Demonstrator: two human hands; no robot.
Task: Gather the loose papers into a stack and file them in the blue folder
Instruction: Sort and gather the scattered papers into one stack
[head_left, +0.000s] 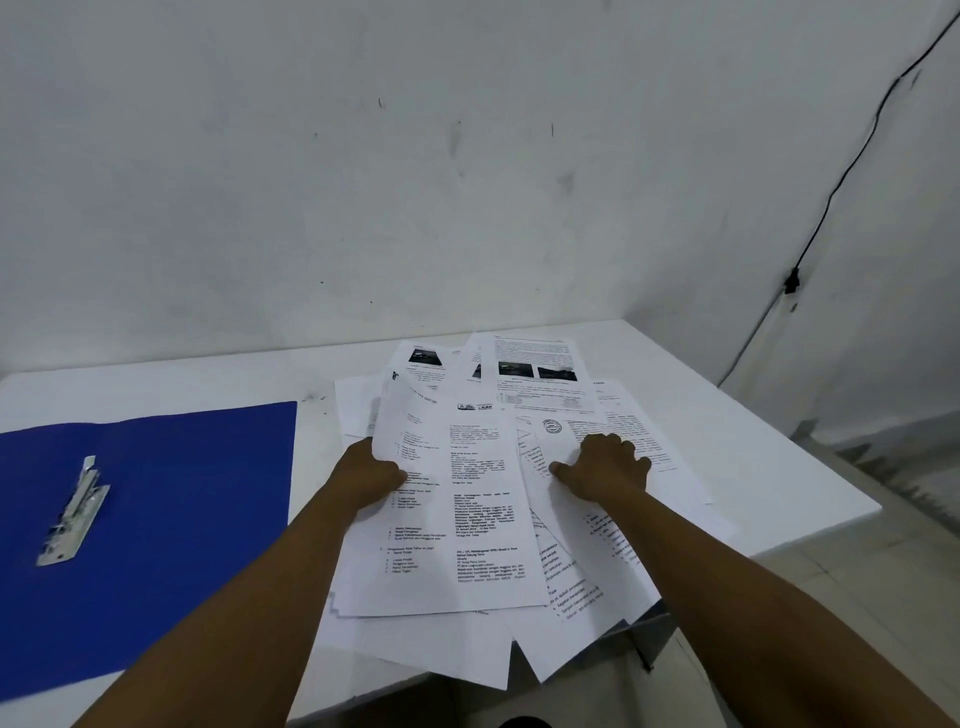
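Several loose printed papers (467, 499) lie fanned out and overlapping on the white table (753, 457), some hanging over its front edge. My left hand (371, 475) grips the left edge of the top sheet, thumb on top and fingers underneath. My right hand (605, 467) lies palm down on the sheets to the right, fingers curled and pressing on the paper. The blue folder (182, 519) lies open and flat at the left of the table, its metal clip (72, 512) showing, apart from the papers.
A white wall stands right behind the table. A black cable (852, 161) runs down the right wall. The table's right and front edges drop to a tiled floor (857, 597).
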